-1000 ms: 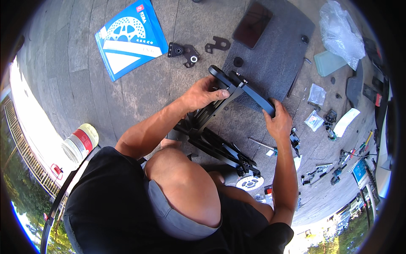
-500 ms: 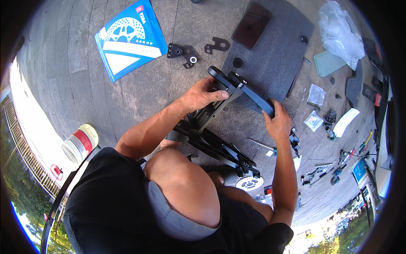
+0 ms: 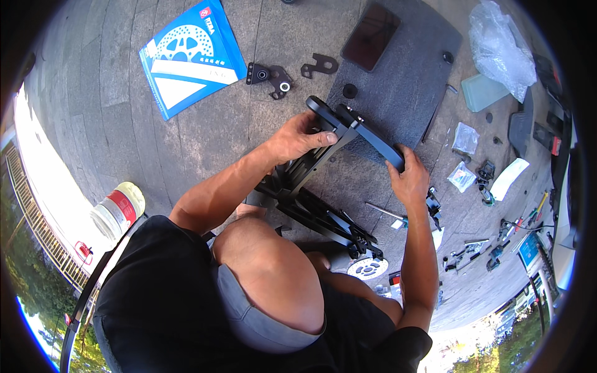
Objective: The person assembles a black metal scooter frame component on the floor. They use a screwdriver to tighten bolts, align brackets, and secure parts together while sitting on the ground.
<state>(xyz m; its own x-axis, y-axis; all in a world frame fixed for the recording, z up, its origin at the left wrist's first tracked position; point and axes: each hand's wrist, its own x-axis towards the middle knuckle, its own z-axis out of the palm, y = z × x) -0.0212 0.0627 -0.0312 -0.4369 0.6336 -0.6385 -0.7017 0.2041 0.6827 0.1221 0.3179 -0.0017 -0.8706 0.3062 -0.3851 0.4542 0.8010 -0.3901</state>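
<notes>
A black metal frame (image 3: 318, 163) with jointed arms stands tilted before my knees, its branched end uppermost. My left hand (image 3: 300, 140) is closed around the frame near the fork of that end, thumb lying along the bar. My right hand (image 3: 410, 178) grips the tip of the right-hand black arm (image 3: 378, 144), fingers wrapped over its end. Lower down, the linkage of the frame runs to the right, where a perforated brake disc (image 3: 367, 268) shows beside its end. Part of the frame is hidden behind my left forearm and knee.
Ahead lie a blue disc packet (image 3: 193, 59), black brackets (image 3: 268, 79), a flat black plate (image 3: 319, 66), and a dark phone (image 3: 371, 37) on a grey mat (image 3: 413, 81). Bubble wrap (image 3: 500, 46), bags, a screwdriver (image 3: 385, 211) and several tools are at right; a white tub (image 3: 118, 214) is left.
</notes>
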